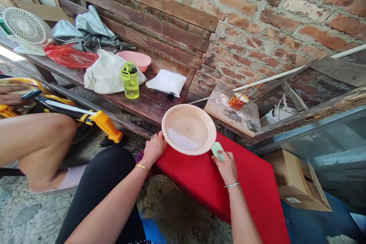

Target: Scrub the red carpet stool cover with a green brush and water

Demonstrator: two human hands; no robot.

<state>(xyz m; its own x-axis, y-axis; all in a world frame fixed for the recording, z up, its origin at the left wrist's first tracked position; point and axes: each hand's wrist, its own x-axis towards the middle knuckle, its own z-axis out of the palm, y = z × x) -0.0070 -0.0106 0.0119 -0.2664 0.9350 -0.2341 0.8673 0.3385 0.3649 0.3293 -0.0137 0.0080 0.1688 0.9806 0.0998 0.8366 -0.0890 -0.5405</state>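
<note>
A round, pale peach basin stands on the red-covered table, with shallow water and a few dark specks inside. At its left rim is my left hand, fingers curled against the edge. My right hand is closed on a small, pale green, rounded block, which looks like a bar of soap. This block is beside the basin's lower right rim. The fingers and the red cloth partly hide what lies beneath both hands.
Along the brick wall runs a wooden bench holding a green bottle, a pink bowl, bags and a fan. A board with padlocks and a red cup is behind the table. Another person's leg is at left.
</note>
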